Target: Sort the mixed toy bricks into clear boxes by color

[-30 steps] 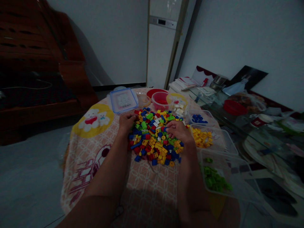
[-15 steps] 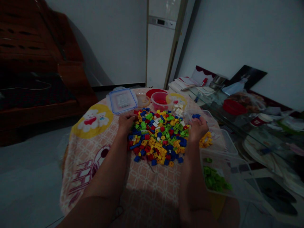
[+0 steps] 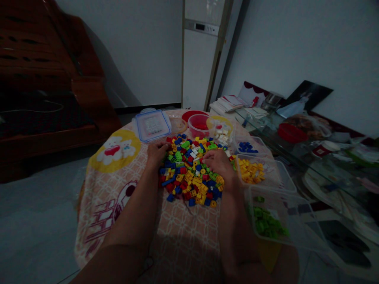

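Back over the pile of toy bricks [image 3: 191, 181] is the right hand [image 3: 218, 162]; half a second ago it was at the box of blue bricks [image 3: 262, 148], with something blue in its fingers. The left hand [image 3: 156, 154] has stayed put.

Nearest is the cloth-covered worktop [image 3: 189, 240]. On its right side sits a clear box of green bricks [image 3: 291, 213]. Next comes a clear box of yellow bricks [image 3: 278, 173], then the smaller blue one. Each box has one colour, perhaps so the colours don't mix, and they stand on the right, maybe so the right hand has a short reach.

All jumbled up, the pile lies between the two hands. The right hand is over its right part, fingers bent, tips by a red brick [image 3: 201, 161]. The left hand rests at the pile's left edge. It is dark, so I cannot tell if either hand is pinching a brick or just touching.

Past the pile are white bricks [image 3: 222, 137], a round red tub [image 3: 197, 134] and a blue-rimmed lid [image 3: 153, 126], set back maybe to give the pile room.
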### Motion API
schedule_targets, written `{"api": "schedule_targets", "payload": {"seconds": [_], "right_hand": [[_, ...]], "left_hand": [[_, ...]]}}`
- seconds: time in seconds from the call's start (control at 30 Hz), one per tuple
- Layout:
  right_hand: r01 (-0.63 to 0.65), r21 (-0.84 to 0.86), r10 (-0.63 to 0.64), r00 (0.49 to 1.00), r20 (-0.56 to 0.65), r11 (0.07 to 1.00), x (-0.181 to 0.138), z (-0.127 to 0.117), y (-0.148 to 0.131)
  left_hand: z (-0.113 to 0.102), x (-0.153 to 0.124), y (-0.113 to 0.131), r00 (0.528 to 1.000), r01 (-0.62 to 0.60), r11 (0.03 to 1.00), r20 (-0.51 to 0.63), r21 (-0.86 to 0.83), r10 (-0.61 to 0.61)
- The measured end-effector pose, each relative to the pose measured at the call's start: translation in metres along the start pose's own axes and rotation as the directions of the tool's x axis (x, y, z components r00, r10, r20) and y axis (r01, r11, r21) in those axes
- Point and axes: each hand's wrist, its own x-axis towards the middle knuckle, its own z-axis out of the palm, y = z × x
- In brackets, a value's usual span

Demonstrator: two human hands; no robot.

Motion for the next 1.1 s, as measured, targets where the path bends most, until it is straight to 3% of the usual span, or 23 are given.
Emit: {"api": "schedule_targets", "payload": {"seconds": [0.1,0.23,0.6,0.8,0.9,0.97,1.1], "right_hand": [[0.112,-0.244,-0.088,0.99,0.11,0.963,0.001,0.011,-0.009],[0.127,-0.457,-0.043,0.981,0.19,0.88,0.004,0.018,-0.01],[0.117,-0.521,-0.011,0.979,0.202,0.845,-0.001,0.018,-0.02],[0.123,-0.323,-0.088,0.989,0.12,0.939,0.002,0.019,-0.004],[-0.012,-0.067,0.018,0.995,0.095,0.998,0.001,0.013,-0.001],[-0.11,0.105,0.1,0.991,0.092,0.988,-0.001,0.008,-0.002],[-0.14,0.291,0.132,0.99,0.046,0.947,-0.003,0.001,-0.002]], "left_hand": [[0.0,-0.001,0.001,1.0,0.006,1.0,0.005,-0.02,-0.005],[0.001,-0.003,0.005,1.0,0.022,0.999,-0.004,-0.04,-0.023],[0.001,-0.005,0.007,1.0,0.023,0.999,-0.003,-0.042,-0.023],[0.0,-0.004,0.003,1.0,0.015,1.0,0.018,-0.024,-0.014],[0.001,-0.001,0.002,0.999,0.036,0.999,-0.002,-0.022,-0.037],[0.001,-0.001,0.002,0.999,0.038,0.999,-0.008,-0.012,-0.038],[0.0,-0.002,0.003,1.0,0.013,1.0,0.007,0.001,-0.013]]}}
